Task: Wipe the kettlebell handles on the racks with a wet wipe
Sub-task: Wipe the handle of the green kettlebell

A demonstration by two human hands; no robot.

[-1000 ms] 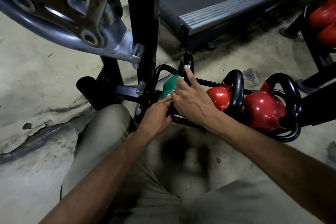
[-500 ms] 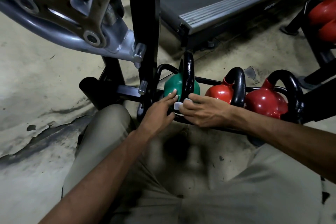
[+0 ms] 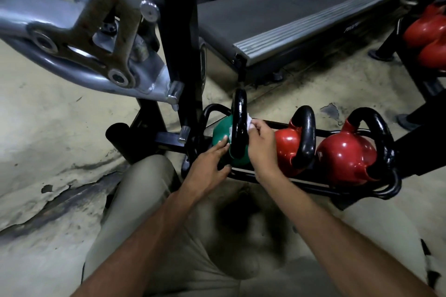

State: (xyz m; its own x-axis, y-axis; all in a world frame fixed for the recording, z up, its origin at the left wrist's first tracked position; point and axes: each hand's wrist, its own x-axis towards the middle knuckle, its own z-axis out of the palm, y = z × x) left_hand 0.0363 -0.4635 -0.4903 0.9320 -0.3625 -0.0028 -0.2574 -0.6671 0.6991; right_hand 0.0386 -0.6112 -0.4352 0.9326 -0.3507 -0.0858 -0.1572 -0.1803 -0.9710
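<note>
1. Right hand (image 3: 261,149): fingers and thumb curled, pinching a white wet wipe (image 3: 249,121); the wipe is pressed to the right flank of the black handle (image 3: 239,125), partway up the loop; only a small tuft of wipe shows above the fingers
2. Left hand (image 3: 210,164): fingers straight, gripping nothing; fingertips lie on the green kettlebell (image 3: 218,134) just left of the handle's base; reads as a steadying touch
3. Green kettlebell: sits at the left end of the low rack (image 3: 301,187), handle upright and edge-on to the camera
4. Same rack, rightward: middle red kettlebell (image 3: 286,144), then end red kettlebell (image 3: 345,157), each with a black handle; neither hand touches them; judgement: these two are next in line
5. Further out: a silver machine arm (image 3: 72,43) overhangs the rack's left end; treadmill (image 3: 301,7) behind; more red kettlebells (image 3: 429,31) on a second stand at upper right
6. Risk A: partial coverage. The wipe meets one flank only; the far side and the inner curve of the loop could be missed unless the wipe is wrapped round
7. Risk B: wipe slips. It is held by a small pinch; a wet wipe dragged over glossy paint could bunch or pull free and drop between the rails
8. Risk C: bell rocks. The left hand rests without grasping, so a hard stroke may tip the bell toward the middle red one
9. Risk D: knuckles. The gap between the green handle and its red neighbour looks narrow for a full stroke
</note>
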